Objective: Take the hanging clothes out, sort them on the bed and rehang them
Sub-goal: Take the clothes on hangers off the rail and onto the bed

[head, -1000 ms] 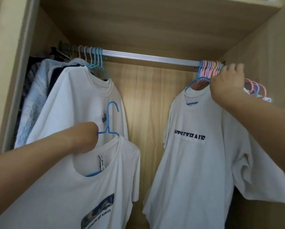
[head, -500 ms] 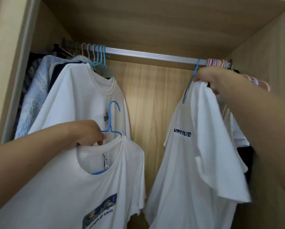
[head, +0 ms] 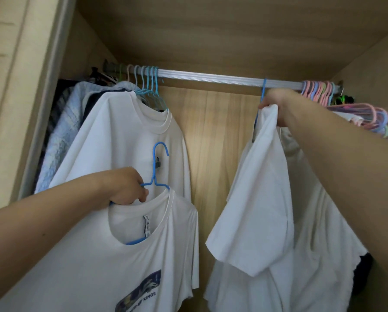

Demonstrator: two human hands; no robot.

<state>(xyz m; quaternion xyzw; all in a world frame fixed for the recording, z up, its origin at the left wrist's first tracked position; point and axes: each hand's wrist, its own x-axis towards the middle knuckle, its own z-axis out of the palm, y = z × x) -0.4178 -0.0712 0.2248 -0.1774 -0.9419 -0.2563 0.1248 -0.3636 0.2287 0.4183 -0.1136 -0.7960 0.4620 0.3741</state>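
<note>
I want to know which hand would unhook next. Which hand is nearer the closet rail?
Right. The right hand grips a white shirt's blue hanger just under the rail; the left hand holds another hanger well below it.

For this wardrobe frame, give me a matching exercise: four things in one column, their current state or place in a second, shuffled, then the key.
Things:
1. T-shirt with the KINGS print
2. Plain white T-shirt
3. T-shirt at the left of the rail
4. Pink hangers

States:
A. Bunched at the right end of the rail
B. On a blue hanger off the rail, held by the left hand
C. Hanging untouched
D. Gripped at its top by the right hand, its hanger hook at the rail

Pairs: 1-B, 2-D, 3-C, 4-A
</note>
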